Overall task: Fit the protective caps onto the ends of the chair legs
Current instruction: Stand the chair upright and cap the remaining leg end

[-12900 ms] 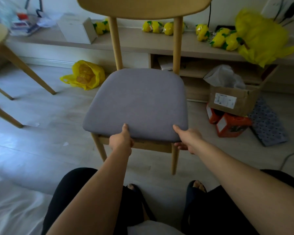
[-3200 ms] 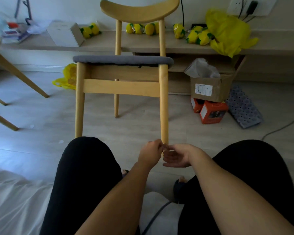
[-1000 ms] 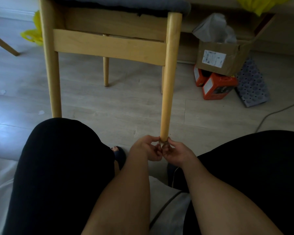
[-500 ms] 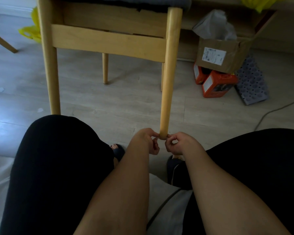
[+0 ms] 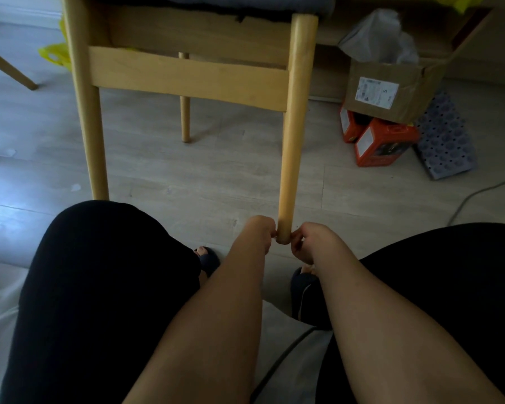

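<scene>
A light wooden chair with a grey seat is tipped towards me, its near right leg (image 5: 292,135) pointing at my lap. The leg's tip (image 5: 283,239) sits between my two hands. My left hand (image 5: 259,235) pinches the tip from the left and my right hand (image 5: 309,244) from the right, fingers curled, on what seems to be a thin protective cap around the end; the cap itself barely shows. The near left leg (image 5: 90,126) runs down behind my left knee, so its end is hidden. One back leg (image 5: 185,112) stands on the floor.
A cardboard box (image 5: 391,91) with plastic wrap, two orange boxes (image 5: 382,141) and a dotted grey mat (image 5: 443,144) lie on the floor at right. A cable (image 5: 478,193) trails there. A yellow bag (image 5: 54,55) and another wooden leg (image 5: 9,68) are at left.
The hands have moved apart to either side of the leg's tip, which now shows between them; a second ago they met below it. The view has shifted slightly.
</scene>
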Demonstrator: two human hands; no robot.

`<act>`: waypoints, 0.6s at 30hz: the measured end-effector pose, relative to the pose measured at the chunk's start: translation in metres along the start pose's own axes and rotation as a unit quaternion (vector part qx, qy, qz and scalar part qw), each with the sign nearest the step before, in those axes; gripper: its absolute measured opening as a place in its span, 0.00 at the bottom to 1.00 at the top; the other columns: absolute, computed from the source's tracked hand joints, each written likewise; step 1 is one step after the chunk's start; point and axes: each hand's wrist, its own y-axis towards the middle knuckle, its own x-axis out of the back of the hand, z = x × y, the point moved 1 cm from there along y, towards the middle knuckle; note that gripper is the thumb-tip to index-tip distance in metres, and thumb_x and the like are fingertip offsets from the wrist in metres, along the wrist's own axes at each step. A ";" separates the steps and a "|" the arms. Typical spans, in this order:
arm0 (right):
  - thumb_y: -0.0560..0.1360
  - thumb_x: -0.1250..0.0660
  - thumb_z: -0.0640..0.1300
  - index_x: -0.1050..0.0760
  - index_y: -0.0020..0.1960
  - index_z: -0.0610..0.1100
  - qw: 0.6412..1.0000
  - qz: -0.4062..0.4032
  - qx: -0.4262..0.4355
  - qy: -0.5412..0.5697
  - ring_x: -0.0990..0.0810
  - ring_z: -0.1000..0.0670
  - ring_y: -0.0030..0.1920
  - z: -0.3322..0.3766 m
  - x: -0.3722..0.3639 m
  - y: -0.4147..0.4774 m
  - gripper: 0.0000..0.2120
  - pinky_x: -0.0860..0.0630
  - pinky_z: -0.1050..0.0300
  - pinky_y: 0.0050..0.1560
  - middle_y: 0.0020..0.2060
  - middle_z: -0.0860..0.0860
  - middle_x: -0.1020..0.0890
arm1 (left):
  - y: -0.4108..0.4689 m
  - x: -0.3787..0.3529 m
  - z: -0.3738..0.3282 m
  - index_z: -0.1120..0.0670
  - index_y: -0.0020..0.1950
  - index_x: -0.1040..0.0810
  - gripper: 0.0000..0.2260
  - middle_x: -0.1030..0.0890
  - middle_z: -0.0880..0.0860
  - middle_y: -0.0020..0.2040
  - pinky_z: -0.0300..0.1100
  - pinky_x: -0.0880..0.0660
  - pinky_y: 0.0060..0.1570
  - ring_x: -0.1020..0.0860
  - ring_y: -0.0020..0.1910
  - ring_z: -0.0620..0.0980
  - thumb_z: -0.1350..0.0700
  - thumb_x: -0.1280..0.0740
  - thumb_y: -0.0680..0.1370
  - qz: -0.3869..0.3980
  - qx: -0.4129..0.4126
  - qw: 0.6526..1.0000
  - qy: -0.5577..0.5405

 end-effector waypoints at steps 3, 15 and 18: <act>0.82 0.35 0.40 0.24 0.41 0.35 0.997 -0.016 0.034 -0.062 0.33 0.54 0.23 0.000 -0.002 0.001 0.12 0.34 0.67 0.15 0.33 0.43 0.25 | 0.008 -0.007 0.000 0.58 0.41 0.27 0.09 0.25 0.55 0.40 0.41 0.30 0.30 0.27 0.35 0.48 0.61 0.33 0.81 -0.041 -0.021 0.999 0.017; 0.80 0.39 0.34 0.23 0.44 0.36 0.953 -0.041 0.192 -0.228 0.29 0.50 0.27 0.000 -0.013 -0.009 0.08 0.32 0.59 0.23 0.34 0.43 0.24 | -0.006 -0.004 -0.006 0.54 0.40 0.28 0.12 0.22 0.53 0.39 0.47 0.17 0.40 0.21 0.35 0.49 0.58 0.24 0.71 -0.122 -0.119 0.974 0.148; 0.82 0.39 0.37 0.23 0.45 0.35 0.963 -0.027 0.132 -0.234 0.30 0.52 0.25 0.004 -0.010 -0.014 0.10 0.33 0.62 0.23 0.34 0.43 0.23 | -0.014 -0.006 -0.004 0.56 0.47 0.23 0.13 0.21 0.53 0.44 0.45 0.21 0.36 0.20 0.40 0.50 0.52 0.23 0.71 -0.152 -0.145 0.953 0.218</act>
